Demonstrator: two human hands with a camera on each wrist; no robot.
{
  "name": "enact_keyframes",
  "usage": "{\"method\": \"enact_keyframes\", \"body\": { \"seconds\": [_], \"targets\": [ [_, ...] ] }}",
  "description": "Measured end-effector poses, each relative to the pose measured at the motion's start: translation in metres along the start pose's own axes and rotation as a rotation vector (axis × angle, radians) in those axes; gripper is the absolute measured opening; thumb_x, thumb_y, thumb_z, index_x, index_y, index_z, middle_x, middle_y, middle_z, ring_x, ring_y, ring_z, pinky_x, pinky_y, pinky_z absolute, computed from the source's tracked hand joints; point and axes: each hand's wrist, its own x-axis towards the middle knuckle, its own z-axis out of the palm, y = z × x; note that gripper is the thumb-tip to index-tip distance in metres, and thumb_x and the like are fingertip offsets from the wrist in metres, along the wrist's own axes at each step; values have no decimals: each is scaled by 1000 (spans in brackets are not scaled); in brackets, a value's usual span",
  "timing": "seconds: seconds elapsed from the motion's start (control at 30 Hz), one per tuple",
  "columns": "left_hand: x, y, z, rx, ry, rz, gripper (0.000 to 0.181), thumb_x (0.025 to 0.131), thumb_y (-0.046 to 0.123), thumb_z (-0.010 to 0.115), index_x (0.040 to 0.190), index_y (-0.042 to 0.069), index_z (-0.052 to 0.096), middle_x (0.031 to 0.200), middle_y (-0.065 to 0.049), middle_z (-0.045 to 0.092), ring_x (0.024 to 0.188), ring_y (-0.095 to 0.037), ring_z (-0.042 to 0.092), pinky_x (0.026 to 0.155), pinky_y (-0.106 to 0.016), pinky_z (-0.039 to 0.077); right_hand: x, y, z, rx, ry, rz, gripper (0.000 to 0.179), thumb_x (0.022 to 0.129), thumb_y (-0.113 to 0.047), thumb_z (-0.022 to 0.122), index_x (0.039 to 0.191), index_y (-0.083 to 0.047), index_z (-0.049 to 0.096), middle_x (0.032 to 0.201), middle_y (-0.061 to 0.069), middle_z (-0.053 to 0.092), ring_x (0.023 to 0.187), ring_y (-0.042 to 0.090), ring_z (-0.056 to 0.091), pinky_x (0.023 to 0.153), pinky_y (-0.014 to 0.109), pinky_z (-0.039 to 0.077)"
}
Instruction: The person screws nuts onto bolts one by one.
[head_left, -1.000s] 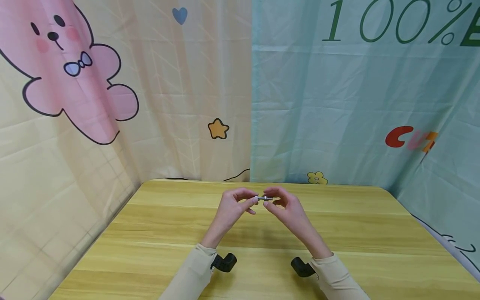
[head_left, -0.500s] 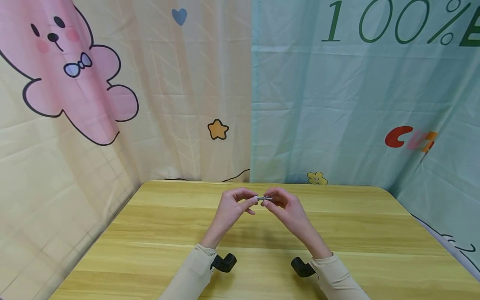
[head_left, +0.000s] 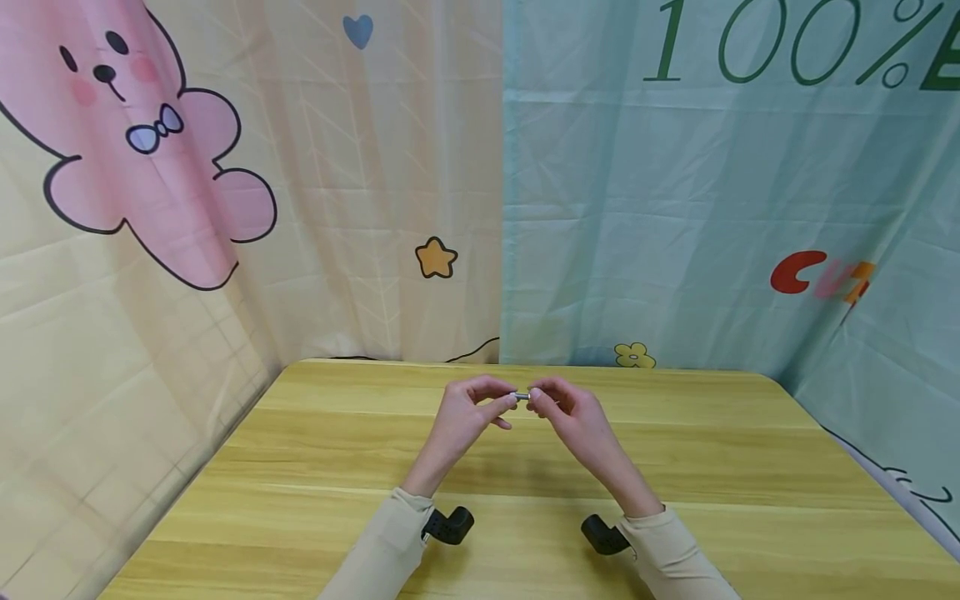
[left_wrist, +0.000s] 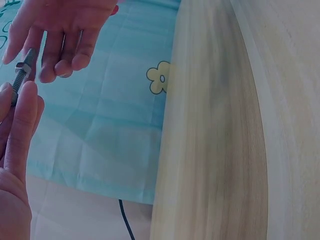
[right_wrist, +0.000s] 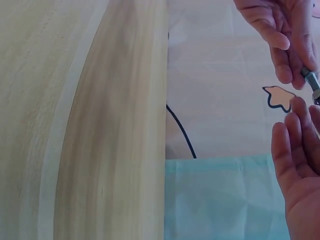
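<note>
Two hands meet over one table point(head_left: 360, 475), with one bolt point(left_wrist: 18, 82) between them, a single nut point(left_wrist: 22, 66) threaded on its shaft. The left hand point(head_left: 472, 408) pinches the bolt's head end between thumb and fingers. The right hand point(head_left: 573, 412) is relaxed, fingers mostly straight around the free end, thumb apart from the nut; whether a finger touches is unclear. Two black devices point(head_left: 448, 526) sit at the wrists. The blue curtain point(head_left: 637, 192) reads "100%", then a cut-off letter; lower, "CU" precedes a folded orange letter.
</note>
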Motion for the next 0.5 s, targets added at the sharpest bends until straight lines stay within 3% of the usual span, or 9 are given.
{"method": "enact_keyframes", "body": {
  "seconds": [0.1, 0.27, 0.4, 0.5],
  "targets": [
    [1, -1, 0, 1, 11, -5, 15, 93, 2, 66, 103, -9, 70, 101, -27, 67, 84, -18, 67, 70, -42, 62, 0, 0, 0, -12, 14, -44, 22, 95, -24, 68, 114, -13, 66, 106, 2, 66, 99, 20, 62, 85, 38, 55],
    [1, -2, -2, -3, 13, -9, 15, 93, 2, 66, 103, -8, 70, 100, -26, 67, 83, -18, 67, 70, -41, 62, 2, 2, 1, 4, 1, -141, 20, 90, -6, 71, 108, -12, 65, 104, 2, 64, 98, 18, 60, 86, 37, 56],
    [1, -2, -2, -3, 9, -8, 15, 93, 1, 66, 103, -9, 70, 100, -26, 67, 83, -18, 67, 71, -43, 61, -1, -8, 1, 2, 1, -149, 18, 90, 1, 69, 106, -6, 65, 102, 6, 64, 96, 22, 63, 86, 38, 56],
    [1, -2, -2, -1, 8, -7, 15, 93, 1, 66, 103, -9, 70, 100, -27, 67, 84, -17, 67, 71, -44, 61, -5, -23, 0, -3, -1, -110, 16, 91, 1, 68, 107, -1, 64, 103, 11, 65, 97, 26, 64, 88, 39, 56]
  ]
}}
